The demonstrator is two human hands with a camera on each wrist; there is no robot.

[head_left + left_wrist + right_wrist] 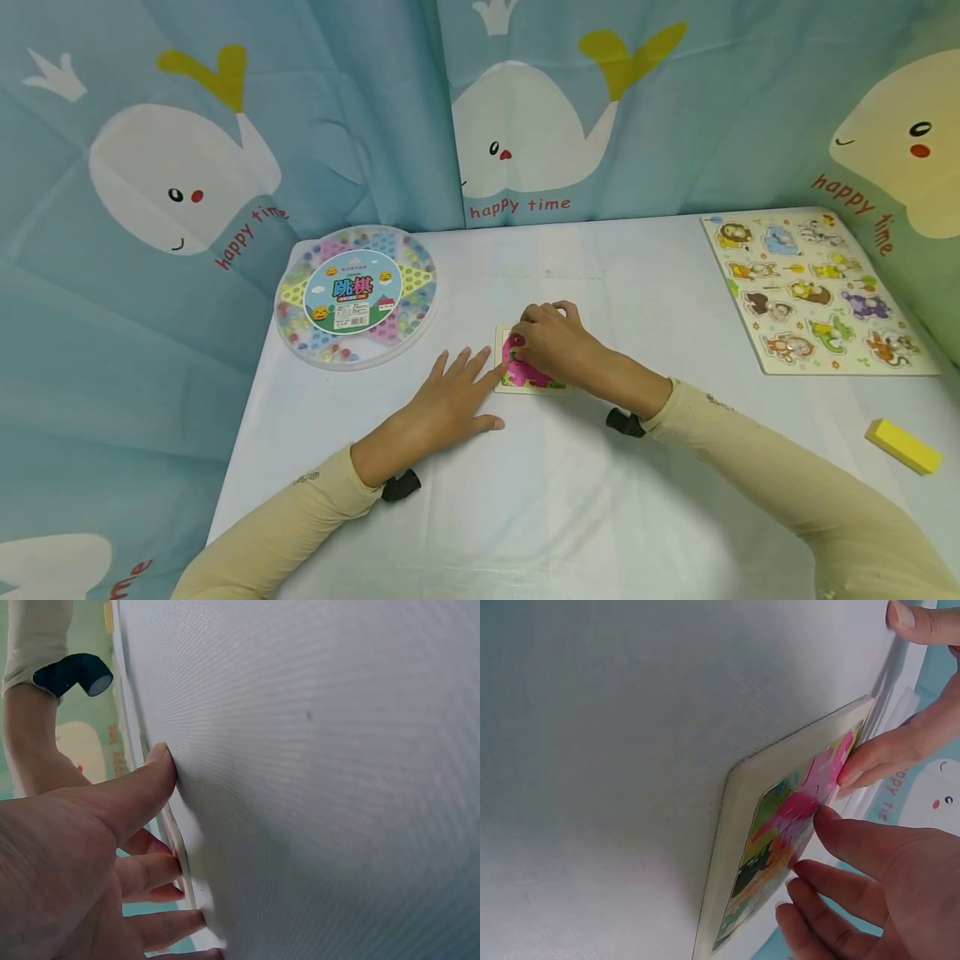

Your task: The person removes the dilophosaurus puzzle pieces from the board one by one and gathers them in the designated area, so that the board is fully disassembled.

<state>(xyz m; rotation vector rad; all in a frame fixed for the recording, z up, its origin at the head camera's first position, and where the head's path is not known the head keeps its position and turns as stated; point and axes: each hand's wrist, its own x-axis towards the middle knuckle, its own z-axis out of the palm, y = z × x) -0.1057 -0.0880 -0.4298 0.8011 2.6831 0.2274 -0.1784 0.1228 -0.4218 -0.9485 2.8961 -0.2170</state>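
Observation:
A small square jigsaw puzzle (504, 387) with a pale frame and a pink animal picture lies flat on the table. My right hand (558, 346) reaches over it from the right and covers its upper right part. Its thumb (862, 840) and bent fingertips pinch at a puzzle piece (799, 814) in the picture; the piece's edges are hard to make out. My left hand (450, 400) lies spread palm down at the left, its index fingertip touching the puzzle's left side. The left thumb (142, 791) points away from the other fingers.
A round Chinese checkers box (420, 333) with coloured marbles stands at the back left. On the right lies a wooden animal peg puzzle (787, 267), with a yellow block (903, 446) nearer me. A whale-print curtain (390, 125) hangs behind the white table (510, 517).

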